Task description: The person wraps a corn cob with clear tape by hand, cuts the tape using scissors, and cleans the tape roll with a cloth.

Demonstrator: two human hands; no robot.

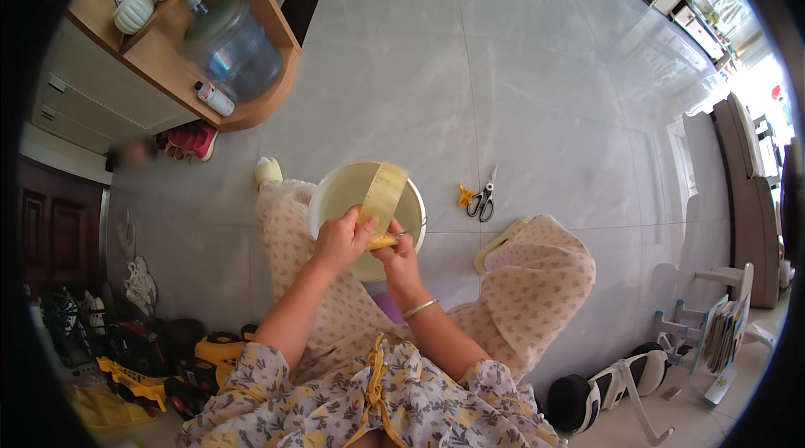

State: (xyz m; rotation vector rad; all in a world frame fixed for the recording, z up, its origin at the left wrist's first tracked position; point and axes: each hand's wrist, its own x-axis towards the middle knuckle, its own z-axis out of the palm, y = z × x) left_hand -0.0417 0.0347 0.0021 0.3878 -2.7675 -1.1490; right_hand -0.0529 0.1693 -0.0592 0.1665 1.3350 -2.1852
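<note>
Both my hands are over a white bucket [324, 187] that stands on the floor between my legs. My left hand [343, 239] pinches a translucent yellow strip [385, 189], which looks like plastic film or ribbon and sticks up in a flat band over the bucket's mouth. At its lower end lies a small brighter yellow piece [380, 240], held between the fingers of both hands. My right hand [397, 256], with a bangle on the wrist, grips that piece from the other side. A thin metal wire [416, 228] runs from near my right fingers to the bucket's rim.
Black-handled scissors [484, 199] and a small yellow object [465, 195] lie on the tiles right of the bucket. A wooden shelf unit [277, 95] with a water jug [236, 48] stands far left. Toy vehicles [188, 372] sit at lower left; a book rack [723, 335] stands at right.
</note>
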